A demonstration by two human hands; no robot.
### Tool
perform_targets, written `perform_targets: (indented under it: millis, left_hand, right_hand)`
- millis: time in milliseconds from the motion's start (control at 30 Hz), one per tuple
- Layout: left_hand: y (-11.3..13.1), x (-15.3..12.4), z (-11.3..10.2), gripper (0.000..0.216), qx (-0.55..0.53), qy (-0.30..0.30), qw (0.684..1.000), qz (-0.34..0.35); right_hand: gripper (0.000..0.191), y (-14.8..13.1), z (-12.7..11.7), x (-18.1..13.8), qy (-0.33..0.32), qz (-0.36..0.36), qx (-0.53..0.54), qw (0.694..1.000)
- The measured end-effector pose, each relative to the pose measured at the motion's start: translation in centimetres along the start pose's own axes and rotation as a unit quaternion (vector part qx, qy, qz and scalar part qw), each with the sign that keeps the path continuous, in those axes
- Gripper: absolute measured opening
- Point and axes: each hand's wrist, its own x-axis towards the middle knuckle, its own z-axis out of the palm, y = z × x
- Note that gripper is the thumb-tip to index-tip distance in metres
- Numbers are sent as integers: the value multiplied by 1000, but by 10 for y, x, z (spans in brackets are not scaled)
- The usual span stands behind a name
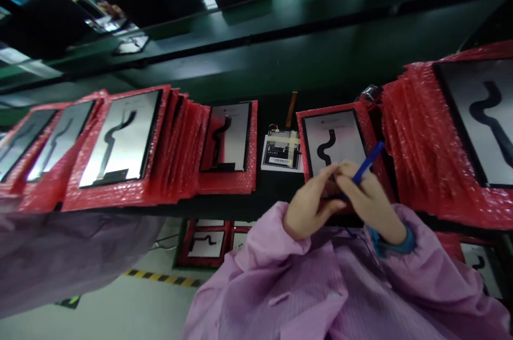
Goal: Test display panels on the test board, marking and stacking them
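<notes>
Over the lower edge of a display panel (344, 134) with a curved black flex cable, both hands meet at the fingertips. The panel lies on a red bubble-wrap bag (306, 155). My right hand (368, 198) is closed around a blue pen (367, 162), which slants up and to the right. Curled in beside it, my left hand (308, 203) has thumb and fingers bent towards each other; what they pinch is hidden. To the left lies a small black circuit unit (280, 150) with tape and a label, on white paper.
Red bubble-wrap stacks topped with display panels stand left (120, 137) and right (491, 115). One more panel (234, 139) lies left of the circuit unit. Behind runs a green bench ledge (280, 67). Another person's sleeve (68, 254) reaches in at the left; a tray (206, 260) sits below.
</notes>
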Motion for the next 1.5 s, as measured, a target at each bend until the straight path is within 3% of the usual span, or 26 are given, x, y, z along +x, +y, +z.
perform_targets:
  millis: [67,167,267,333,400,500,567,633,733,1000,1167,1300,1500]
  left_hand:
    - [-12,27,-23,41,127,86,988,25]
    - [-36,67,-63,25,259,162,952,16]
    - [-65,101,-91,22,360,169,917,-27]
    - [-82,121,-97,24,377,158,911,-48]
    - [-96,136,-97,29,374,144,914,-67]
    - [-111,148,-95,45,349,148,922,-80]
    - [-115,148,-96,56,295,166,938,-69]
    - [-116,145,-98,66,217,190,956,-47]
    - [-115,139,-101,69,125,219,967,-21]
    - [-110,138,-107,32,52,187,981,-7]
    - [-99,135,-105,50,51,201,978,-5]
    - [-95,132,-104,46,18,171,985,17]
    - [-82,126,-100,45,-5,159,986,44]
  right_hand:
    - [28,6,-17,20,99,45,-105,988]
    - [50,19,-37,39,202,112,-295,927]
    - [64,29,-43,43,215,149,-411,874]
    - [65,29,-39,44,200,106,-444,867]
    - [61,26,-31,48,153,25,-458,876]
    - [59,27,-20,64,-5,-79,-447,891]
    - [68,34,-16,74,-99,-105,-437,888]
    - [83,45,-15,80,-142,-99,-430,886]
    - [95,59,-16,81,-154,-84,-414,893]
    - [89,64,-14,75,-137,-76,-390,907]
    - [84,64,-12,74,-133,-72,-385,911]
    - [77,59,-11,72,-124,-79,-365,919]
    - [71,49,-7,71,-90,-82,-241,963]
